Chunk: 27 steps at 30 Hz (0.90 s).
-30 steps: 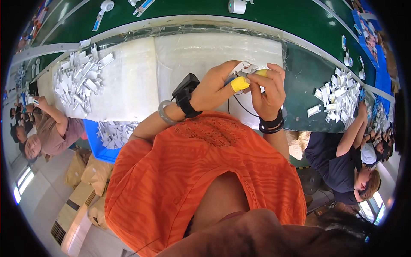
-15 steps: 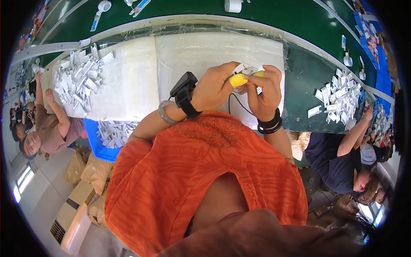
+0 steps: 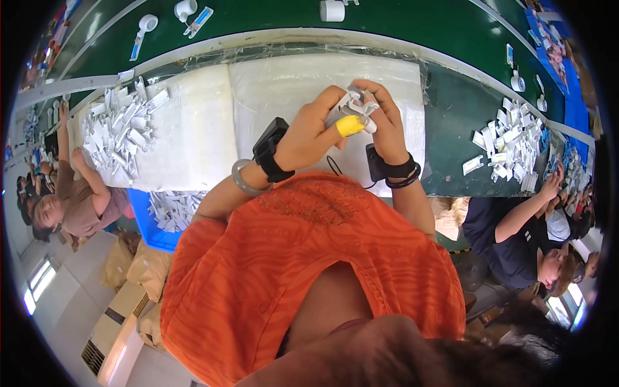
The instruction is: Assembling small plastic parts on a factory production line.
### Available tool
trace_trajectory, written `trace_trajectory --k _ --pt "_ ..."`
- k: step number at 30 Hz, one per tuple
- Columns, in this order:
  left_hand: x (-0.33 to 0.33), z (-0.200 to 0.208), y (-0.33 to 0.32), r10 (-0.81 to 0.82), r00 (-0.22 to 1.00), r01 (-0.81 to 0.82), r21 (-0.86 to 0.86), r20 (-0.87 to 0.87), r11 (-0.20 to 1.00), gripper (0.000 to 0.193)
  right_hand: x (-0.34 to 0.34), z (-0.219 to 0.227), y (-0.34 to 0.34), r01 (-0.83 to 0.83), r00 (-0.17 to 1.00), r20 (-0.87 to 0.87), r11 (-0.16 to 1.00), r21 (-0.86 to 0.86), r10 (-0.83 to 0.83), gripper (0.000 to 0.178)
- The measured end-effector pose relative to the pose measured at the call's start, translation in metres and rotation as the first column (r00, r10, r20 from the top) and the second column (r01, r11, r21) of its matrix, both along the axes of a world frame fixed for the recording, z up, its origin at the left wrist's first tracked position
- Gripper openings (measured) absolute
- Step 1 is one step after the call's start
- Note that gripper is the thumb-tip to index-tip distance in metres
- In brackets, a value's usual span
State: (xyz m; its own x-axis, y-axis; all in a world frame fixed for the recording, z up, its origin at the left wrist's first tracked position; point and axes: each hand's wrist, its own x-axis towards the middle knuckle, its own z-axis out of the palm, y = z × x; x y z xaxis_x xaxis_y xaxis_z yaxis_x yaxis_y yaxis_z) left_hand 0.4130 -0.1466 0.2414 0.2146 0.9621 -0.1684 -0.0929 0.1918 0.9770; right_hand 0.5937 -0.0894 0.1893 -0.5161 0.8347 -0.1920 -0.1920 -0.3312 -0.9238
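Observation:
In front of my chest, over the white sheet [image 3: 284, 84] on the table, I hold a white plastic part [image 3: 356, 105] with small projecting brackets. My left hand [image 3: 309, 135] is closed on its left side, with a yellow wrap [image 3: 350, 125] on the thumb. From the other side my right hand [image 3: 391, 135] grips the same part, fingers curled behind its far edge. Both hands are raised above the sheet. The inner fingers of each hand are partly hidden by the part. A black strapped device [image 3: 273, 148] sits on my left wrist.
White plastic pieces lie heaped at the left [image 3: 122, 129] and at the right [image 3: 512, 145]. A blue bin [image 3: 149, 226] with more pieces stands by the table's left front. Beyond a pale rail, a green conveyor [image 3: 258, 20] carries white round-headed parts. Co-workers sit on both sides.
My right hand has turned and shifted slightly left, its fingers now behind the part. More of the white part shows between my hands, and both hands have come a little left.

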Motion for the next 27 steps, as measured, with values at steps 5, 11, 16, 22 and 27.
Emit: trace_trajectory --k 5,11,16,22,27 --pt "-0.003 -0.009 -0.007 0.234 0.972 -0.233 0.047 0.002 0.971 0.025 -0.004 0.005 0.005 0.059 0.972 0.191 0.934 0.352 -0.134 0.047" --pt "-0.015 -0.030 -0.016 0.279 0.960 -0.280 -0.038 -0.021 0.959 0.023 -0.006 0.017 0.003 0.001 0.847 0.385 0.726 0.687 -0.366 0.055" --pt "-0.013 -0.031 -0.015 0.297 0.955 -0.295 -0.075 0.015 0.952 0.022 -0.009 0.017 0.001 -0.037 0.820 0.398 0.656 0.754 -0.411 0.055" --pt "-0.015 -0.037 -0.011 0.326 0.945 -0.327 -0.055 -0.030 0.943 0.023 -0.008 0.019 0.004 -0.026 0.808 0.413 0.674 0.738 -0.421 0.053" --pt "-0.020 -0.039 -0.007 0.245 0.967 -0.254 -0.138 -0.074 0.957 0.023 -0.005 0.015 0.007 -0.053 0.797 0.432 0.664 0.746 -0.421 0.052"
